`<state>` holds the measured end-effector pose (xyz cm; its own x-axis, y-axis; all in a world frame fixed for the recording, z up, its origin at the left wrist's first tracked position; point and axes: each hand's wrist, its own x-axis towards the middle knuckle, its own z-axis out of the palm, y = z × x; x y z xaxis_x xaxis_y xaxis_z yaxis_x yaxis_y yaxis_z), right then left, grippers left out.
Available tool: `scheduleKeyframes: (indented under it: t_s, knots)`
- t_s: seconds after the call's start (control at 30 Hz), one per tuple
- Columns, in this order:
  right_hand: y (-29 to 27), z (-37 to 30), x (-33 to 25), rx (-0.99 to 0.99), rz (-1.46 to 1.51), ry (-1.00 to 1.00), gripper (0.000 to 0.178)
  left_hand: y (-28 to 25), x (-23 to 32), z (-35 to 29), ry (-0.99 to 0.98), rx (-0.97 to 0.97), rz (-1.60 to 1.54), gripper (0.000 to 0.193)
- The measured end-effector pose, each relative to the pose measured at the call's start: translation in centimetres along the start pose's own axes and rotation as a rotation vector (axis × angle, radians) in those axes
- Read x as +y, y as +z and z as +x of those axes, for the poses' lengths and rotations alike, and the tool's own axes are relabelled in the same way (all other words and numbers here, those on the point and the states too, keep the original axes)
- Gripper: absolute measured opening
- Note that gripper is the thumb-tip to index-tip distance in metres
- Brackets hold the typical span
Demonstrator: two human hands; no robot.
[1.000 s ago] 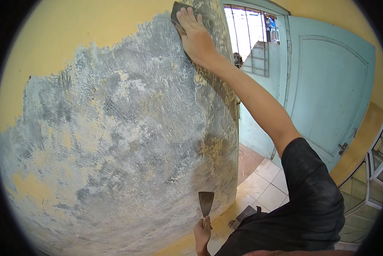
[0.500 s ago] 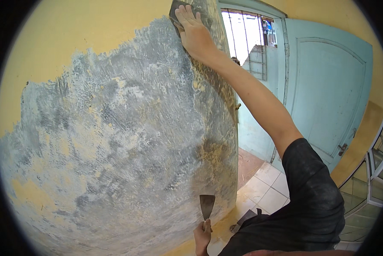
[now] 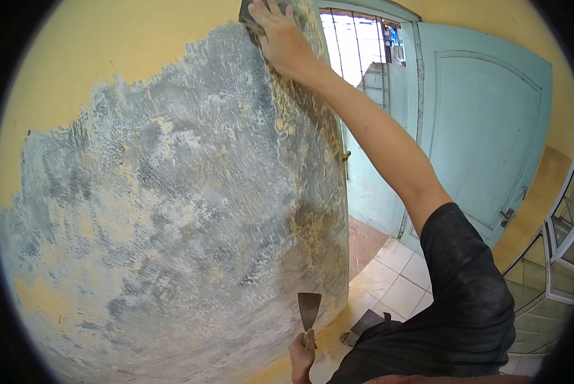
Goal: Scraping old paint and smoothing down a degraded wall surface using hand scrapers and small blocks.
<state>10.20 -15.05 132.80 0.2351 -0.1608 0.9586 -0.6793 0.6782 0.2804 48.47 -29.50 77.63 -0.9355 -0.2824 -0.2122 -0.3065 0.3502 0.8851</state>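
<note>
1. r hand (image 3: 290,48): fingers straight, slightly apart, laid over dark pad (image 3: 244,11), holding it agst wall (image 3: 235,160) near top of view.
2. vs 1 s ago: r hand + pad sit a bit higher on wall, rel. to jagged top of grey patch (image 3: 184,121); pad's top now looks cut off by upper edge of view.
3. l hand (image 3: 301,352): fingers closed round handle of scraper (image 3: 309,308), low in view, blade up. same grip as b4. can't tell if blade touches wall.
4. grey patch has whitish + yellow bits; yellow paint (image 3: 120,38) above it.
5. r arm (image 3: 383,141) slants up from short black sleeve (image 3: 469,269), approx same pose as b4.
6. farther out: pale-blue door (image 3: 485,128) open, window bars (image 3: 381,70) to its l; both now a bit further l in view.
7. floor tiles (image 3: 396,281) below; white-framed glass panes (image 3: 549,249) far r, showing a bit more than 1 s ago.
</note>
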Motion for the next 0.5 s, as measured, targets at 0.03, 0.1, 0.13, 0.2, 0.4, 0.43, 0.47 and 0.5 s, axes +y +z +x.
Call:
scheduleKeyframes:
  t_s: [0.03,0.1,0.13,0.2,0.4,0.43,0.47,0.5]
  knots:
    - [-0.4,1.6,0.4,-0.014,-0.019,0.023,0.054,0.1,0.0,-0.2,0.027,0.012,-0.022,0.058]
    - [-0.5,6.3,1.8,0.008,-0.02,0.107,0.053,0.1,0.1,-0.2,0.074,0.037,-0.024,0.059]
    - [-0.1,8.1,2.3,0.035,-0.002,0.174,0.051,0.2,0.1,-0.2,0.084,0.046,-0.003,0.059]
    - [1.2,8.8,2.8,0.11,-0.022,0.193,0.049,0.1,0.0,-0.2,0.068,0.058,0.028,0.06]
    - [1.8,-1.5,-0.3,0.038,-0.003,0.022,0.058,0.2,-0.6,-0.4,0.089,0.087,-0.043,0.059]
    - [1.3,-1.8,-0.4,0.026,-0.041,-0.004,0.059,0.2,-0.5,-0.5,0.081,0.078,-0.043,0.059]
    - [0.8,-1.4,-0.4,0.021,-0.076,-0.031,0.059,0.2,-0.4,-0.6,0.066,0.078,-0.042,0.059]
    - [0.4,-0.2,-0.2,0.035,-0.089,0.007,0.055,0.1,-0.2,-0.6,0.091,0.082,-0.022,0.058]
